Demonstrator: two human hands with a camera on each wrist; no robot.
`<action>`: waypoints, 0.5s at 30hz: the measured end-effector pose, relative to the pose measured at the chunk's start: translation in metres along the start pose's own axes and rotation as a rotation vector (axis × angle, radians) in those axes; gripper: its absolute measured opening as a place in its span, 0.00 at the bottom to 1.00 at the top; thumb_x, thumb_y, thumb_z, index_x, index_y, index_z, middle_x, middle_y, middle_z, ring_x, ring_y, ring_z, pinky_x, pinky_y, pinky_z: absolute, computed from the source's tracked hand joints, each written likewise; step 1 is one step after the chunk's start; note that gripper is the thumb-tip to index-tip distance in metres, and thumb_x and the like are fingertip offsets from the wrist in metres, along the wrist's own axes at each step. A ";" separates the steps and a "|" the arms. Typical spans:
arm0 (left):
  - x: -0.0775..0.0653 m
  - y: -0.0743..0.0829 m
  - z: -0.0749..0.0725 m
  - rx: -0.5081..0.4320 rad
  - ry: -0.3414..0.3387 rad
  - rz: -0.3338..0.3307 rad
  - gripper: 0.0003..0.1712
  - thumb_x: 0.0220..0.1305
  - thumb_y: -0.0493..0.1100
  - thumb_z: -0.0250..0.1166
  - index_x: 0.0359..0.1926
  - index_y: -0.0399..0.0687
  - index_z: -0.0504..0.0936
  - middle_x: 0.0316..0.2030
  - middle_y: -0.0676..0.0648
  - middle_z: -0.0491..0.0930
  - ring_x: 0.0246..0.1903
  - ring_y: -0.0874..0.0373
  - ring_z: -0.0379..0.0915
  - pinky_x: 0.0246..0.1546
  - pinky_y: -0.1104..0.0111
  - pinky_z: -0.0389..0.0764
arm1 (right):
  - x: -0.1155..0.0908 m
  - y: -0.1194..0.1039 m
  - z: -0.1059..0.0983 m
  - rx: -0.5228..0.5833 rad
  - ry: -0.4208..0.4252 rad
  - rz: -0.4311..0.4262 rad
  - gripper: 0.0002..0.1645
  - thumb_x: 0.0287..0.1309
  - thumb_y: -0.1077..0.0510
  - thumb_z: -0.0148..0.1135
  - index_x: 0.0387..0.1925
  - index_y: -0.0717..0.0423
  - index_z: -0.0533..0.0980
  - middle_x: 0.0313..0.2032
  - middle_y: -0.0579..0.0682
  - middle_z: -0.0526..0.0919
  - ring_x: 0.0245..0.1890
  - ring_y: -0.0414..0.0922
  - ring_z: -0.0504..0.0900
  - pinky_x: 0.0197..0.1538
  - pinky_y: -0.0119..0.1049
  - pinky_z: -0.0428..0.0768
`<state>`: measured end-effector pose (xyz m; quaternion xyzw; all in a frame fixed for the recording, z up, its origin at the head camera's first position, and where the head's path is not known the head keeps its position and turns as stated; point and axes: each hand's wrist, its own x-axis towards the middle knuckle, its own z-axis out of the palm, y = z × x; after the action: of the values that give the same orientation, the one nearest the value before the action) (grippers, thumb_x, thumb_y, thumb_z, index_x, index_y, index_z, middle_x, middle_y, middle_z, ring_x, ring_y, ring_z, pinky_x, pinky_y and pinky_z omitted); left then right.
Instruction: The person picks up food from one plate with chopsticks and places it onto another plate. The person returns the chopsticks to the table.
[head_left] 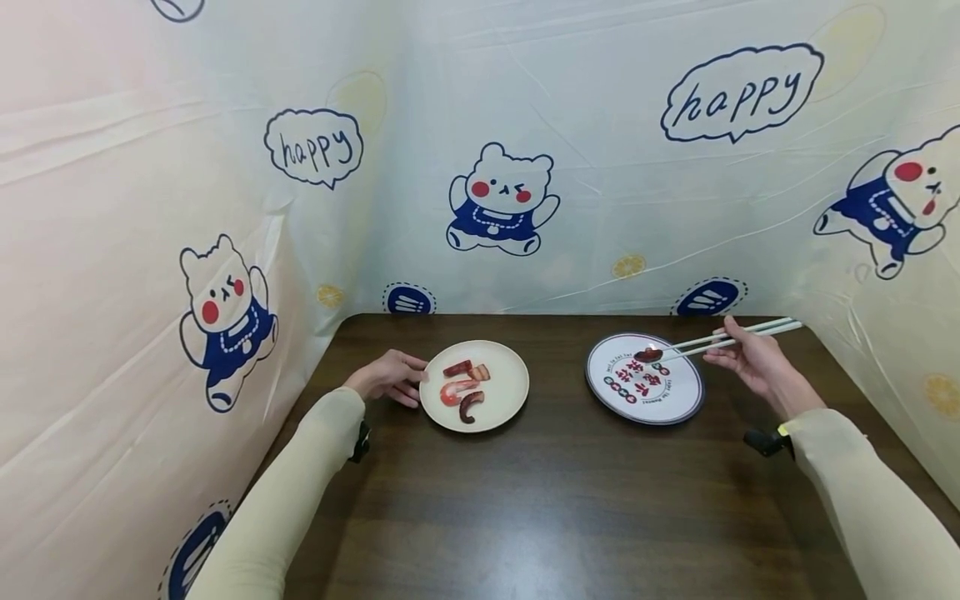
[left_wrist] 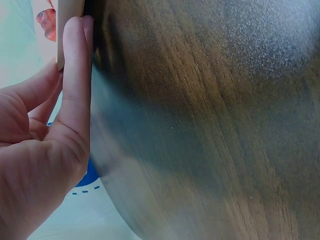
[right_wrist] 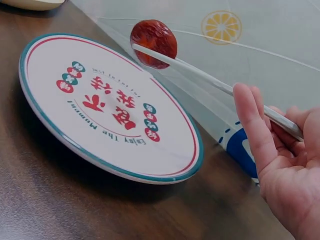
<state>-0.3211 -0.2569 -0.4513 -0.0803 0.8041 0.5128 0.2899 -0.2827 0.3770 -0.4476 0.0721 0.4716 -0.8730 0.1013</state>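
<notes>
My left hand (head_left: 388, 377) pinches the left rim of a cream plate (head_left: 510, 392), thumb at the top and fingers below the edge, as the left wrist view shows. On that plate lie a pink shrimp (head_left: 456, 392), a dark curled piece (head_left: 470, 406) and reddish meat-like pieces (head_left: 457, 368). White chopsticks (right_wrist: 200, 76) are in my right hand (head_left: 757, 367). Their tips hold a glossy dark-red round piece of food (right_wrist: 154, 44), which overlaps the upper part of a white plate (head_left: 611, 392) with red lettering in the head view.
Both plates stand on a dark wooden table (head_left: 525, 508), the white one to the right. A pale printed cloth (head_left: 420, 167) with bears and "happy" bubbles hangs around its back and sides. Dark wrist devices sit at both cuffs.
</notes>
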 end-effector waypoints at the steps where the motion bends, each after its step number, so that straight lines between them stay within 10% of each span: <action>1: 0.000 0.000 0.000 -0.001 0.001 -0.003 0.28 0.78 0.36 0.62 0.75 0.35 0.71 0.43 0.38 0.83 0.28 0.53 0.84 0.38 0.57 0.92 | 0.001 0.000 0.000 0.002 -0.009 0.006 0.23 0.82 0.53 0.51 0.34 0.64 0.82 0.28 0.59 0.86 0.29 0.51 0.91 0.42 0.44 0.92; 15: -0.002 0.002 0.001 0.003 -0.005 0.000 0.28 0.78 0.35 0.61 0.75 0.34 0.70 0.43 0.37 0.84 0.28 0.52 0.85 0.38 0.57 0.92 | 0.010 -0.010 0.007 -0.034 -0.174 0.057 0.28 0.85 0.54 0.43 0.35 0.67 0.82 0.30 0.59 0.88 0.30 0.52 0.91 0.40 0.39 0.91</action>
<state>-0.3205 -0.2553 -0.4490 -0.0785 0.8041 0.5118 0.2922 -0.2946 0.3751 -0.4380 0.0075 0.4736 -0.8646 0.1678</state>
